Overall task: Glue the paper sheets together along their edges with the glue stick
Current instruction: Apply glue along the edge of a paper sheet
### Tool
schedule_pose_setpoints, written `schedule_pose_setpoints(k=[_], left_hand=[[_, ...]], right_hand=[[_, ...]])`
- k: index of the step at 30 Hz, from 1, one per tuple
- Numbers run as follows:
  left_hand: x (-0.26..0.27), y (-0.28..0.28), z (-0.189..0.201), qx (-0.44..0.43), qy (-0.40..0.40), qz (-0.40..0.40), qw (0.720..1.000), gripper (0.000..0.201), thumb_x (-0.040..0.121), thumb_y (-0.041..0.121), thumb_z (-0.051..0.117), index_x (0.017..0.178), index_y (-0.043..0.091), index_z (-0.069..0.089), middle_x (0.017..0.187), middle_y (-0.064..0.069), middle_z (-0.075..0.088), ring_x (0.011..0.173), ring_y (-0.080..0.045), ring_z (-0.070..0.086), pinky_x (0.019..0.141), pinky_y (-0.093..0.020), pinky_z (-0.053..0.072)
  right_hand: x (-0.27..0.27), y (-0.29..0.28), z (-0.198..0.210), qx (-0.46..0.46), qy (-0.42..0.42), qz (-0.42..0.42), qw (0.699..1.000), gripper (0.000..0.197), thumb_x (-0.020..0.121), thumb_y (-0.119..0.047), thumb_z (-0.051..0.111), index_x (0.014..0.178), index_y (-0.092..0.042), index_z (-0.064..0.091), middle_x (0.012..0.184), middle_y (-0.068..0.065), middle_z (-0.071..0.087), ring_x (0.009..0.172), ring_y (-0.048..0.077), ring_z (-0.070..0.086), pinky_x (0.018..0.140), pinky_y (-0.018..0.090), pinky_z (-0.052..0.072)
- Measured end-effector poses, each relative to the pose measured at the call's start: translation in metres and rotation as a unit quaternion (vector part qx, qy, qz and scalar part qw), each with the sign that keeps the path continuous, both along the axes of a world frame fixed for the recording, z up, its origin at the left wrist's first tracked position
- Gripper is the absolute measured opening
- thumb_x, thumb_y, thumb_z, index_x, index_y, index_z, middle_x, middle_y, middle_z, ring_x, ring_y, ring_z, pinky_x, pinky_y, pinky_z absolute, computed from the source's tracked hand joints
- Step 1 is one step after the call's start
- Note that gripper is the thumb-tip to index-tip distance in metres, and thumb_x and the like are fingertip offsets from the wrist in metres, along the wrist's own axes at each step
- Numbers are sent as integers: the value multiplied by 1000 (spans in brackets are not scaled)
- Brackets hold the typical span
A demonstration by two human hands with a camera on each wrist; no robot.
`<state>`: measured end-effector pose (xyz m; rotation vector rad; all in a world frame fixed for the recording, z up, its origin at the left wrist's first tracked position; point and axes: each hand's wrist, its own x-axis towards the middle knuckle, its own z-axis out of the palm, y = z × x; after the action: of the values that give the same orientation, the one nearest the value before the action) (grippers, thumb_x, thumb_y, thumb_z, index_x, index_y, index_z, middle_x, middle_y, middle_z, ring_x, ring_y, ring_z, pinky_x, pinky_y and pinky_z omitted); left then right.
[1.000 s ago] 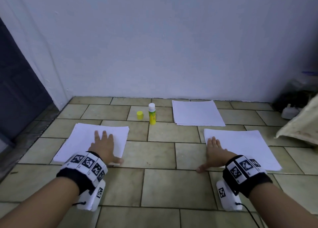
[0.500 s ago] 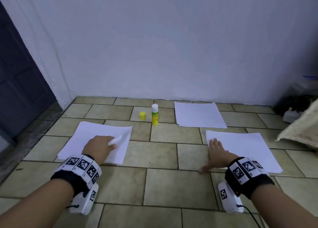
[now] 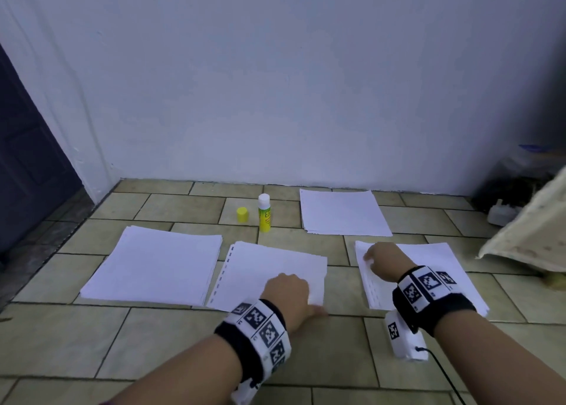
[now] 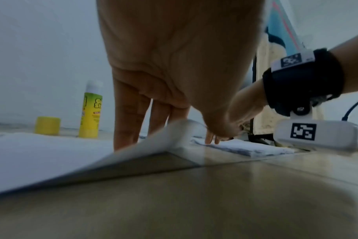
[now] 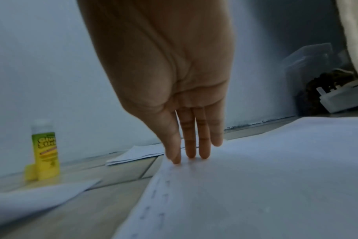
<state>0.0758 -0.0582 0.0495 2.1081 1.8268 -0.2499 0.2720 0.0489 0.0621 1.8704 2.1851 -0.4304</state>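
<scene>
Three stacks of white paper lie on the tiled floor: a left stack (image 3: 150, 267), a right stack (image 3: 428, 270) and a far stack (image 3: 343, 211). Between the near stacks lies a single sheet (image 3: 266, 270) with dotted marks along its left edge. My left hand (image 3: 288, 291) pinches its near right corner, which curls up off the floor (image 4: 170, 129). My right hand (image 3: 378, 260) has straight fingers (image 5: 189, 145) pressing their tips on the right stack's top sheet near its left edge. The yellow glue stick (image 3: 264, 213) stands uncapped beside its yellow cap (image 3: 242, 215).
A pale wall (image 3: 275, 83) runs close behind the papers, with a dark door (image 3: 27, 175) at the left. At the right are a beige cloth (image 3: 530, 236), a white plug (image 3: 502, 213) and a clear container (image 5: 309, 67) with dark contents.
My left hand gripped a sheet on the left stack and carried it right to the middle of the floor. My right hand rose from flat onto its fingertips at the right stack's left edge.
</scene>
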Motion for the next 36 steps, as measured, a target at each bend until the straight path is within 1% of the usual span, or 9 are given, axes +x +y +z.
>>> schedule_pose_setpoints(k=[3,7,11,13,19,24,30,34,36], left_hand=[[-3,7,0,-26,1,-30,999,63,92,63,40,116,8,57,114,-12,56,112,-27,42,86,-37,40],[-28,18,-6,-22,-32,-68,997,43,97,22,53,139,18,47,140,-8,42,129,-26,33,97,-39,41],[-44,20,-12,-37,-38,-27,998,64,95,35,56,151,27,26,159,-7,12,147,-27,0,117,-48,18],[-49,23,-15,-76,-28,-3,997,71,95,44,51,153,32,12,161,-4,-4,147,-33,-12,115,-59,8],[-49,30,-19,-118,21,-20,993,80,94,53,47,152,36,-5,160,-1,-17,144,-42,-14,111,-64,11],[-48,31,-19,-134,27,-19,990,78,95,52,46,153,34,-4,159,0,-20,144,-42,-17,112,-64,11],[-48,30,-15,-143,33,-22,989,73,96,52,43,154,28,6,159,-1,-22,143,-42,-18,113,-63,11],[-49,34,-18,-127,26,-15,991,81,93,56,47,152,37,-5,160,0,-19,144,-40,-14,112,-62,19],[-47,36,-19,-108,33,-14,994,84,90,59,49,152,37,-4,160,-1,-15,144,-40,-7,109,-59,29]], right_hand=[[-2,8,-2,14,-34,14,999,34,90,-17,62,123,-10,61,128,6,56,118,20,53,99,26,44],[-2,14,-7,13,-41,5,999,36,83,-19,71,116,-10,63,121,6,59,112,20,57,94,27,47],[-4,23,-2,24,-21,-8,999,25,88,-15,58,112,-8,64,117,6,61,108,20,58,91,27,49],[-15,30,5,46,11,-16,999,25,88,-15,53,109,-6,65,114,8,64,104,22,59,86,28,49],[-95,40,28,21,182,67,981,39,86,-29,68,121,-12,60,121,2,60,116,17,52,88,21,37],[-157,54,17,7,326,21,945,56,80,-26,74,131,-16,52,124,6,57,113,19,54,82,22,38],[-178,60,6,26,329,40,943,46,80,-22,75,123,-10,60,122,6,61,113,21,56,88,26,39],[-152,65,19,47,331,2,943,28,83,-25,70,100,-10,53,85,-1,53,85,19,49,61,24,35],[-130,68,29,20,310,-12,950,31,83,-26,69,103,-10,52,88,0,50,84,18,48,59,24,37]])
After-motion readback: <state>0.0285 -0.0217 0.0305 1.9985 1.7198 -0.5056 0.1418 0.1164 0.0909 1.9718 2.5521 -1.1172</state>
